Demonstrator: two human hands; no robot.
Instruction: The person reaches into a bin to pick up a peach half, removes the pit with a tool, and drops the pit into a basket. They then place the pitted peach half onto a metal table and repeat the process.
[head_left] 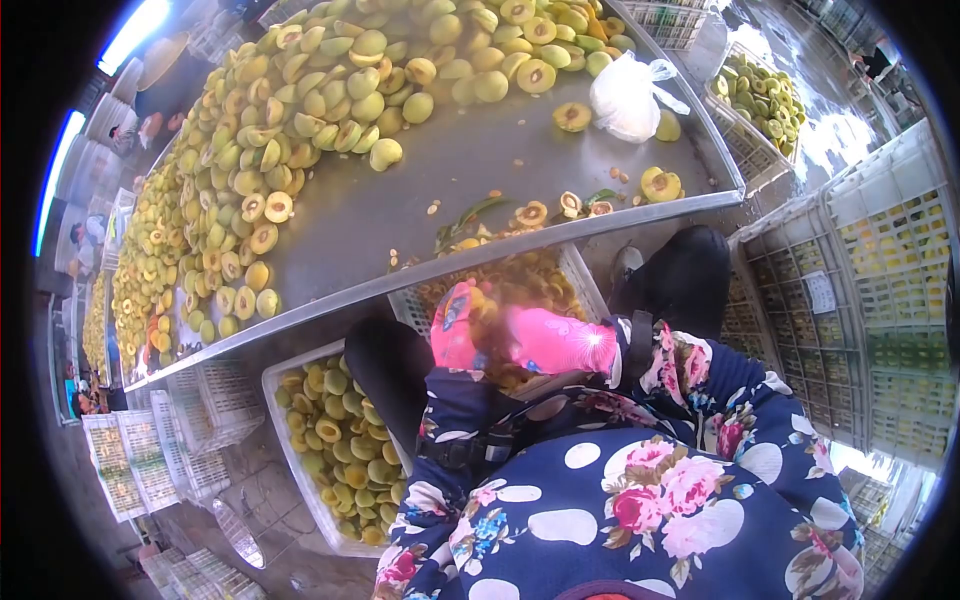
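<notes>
Both my hands wear pink gloves and are close together over a white crate (405,310) of yellowish fruit pieces between my knees. My left hand (456,327) is curled, with a blurred yellow-green piece of stone fruit (484,306) at its fingers. From the right, my right hand (562,340) reaches toward the same spot; its fingertips are smeared by motion, and what they hold cannot be made out. Just beyond the hands, pitted scraps and a split fruit (531,213) lie along the metal table's edge.
A large heap of halved green-yellow stone fruit (330,95) covers much of the metal table (345,235). A white plastic bag (630,97) lies on its right. A crate of fruit (345,450) stands by my left leg. Stacked crates (850,290) rise at right.
</notes>
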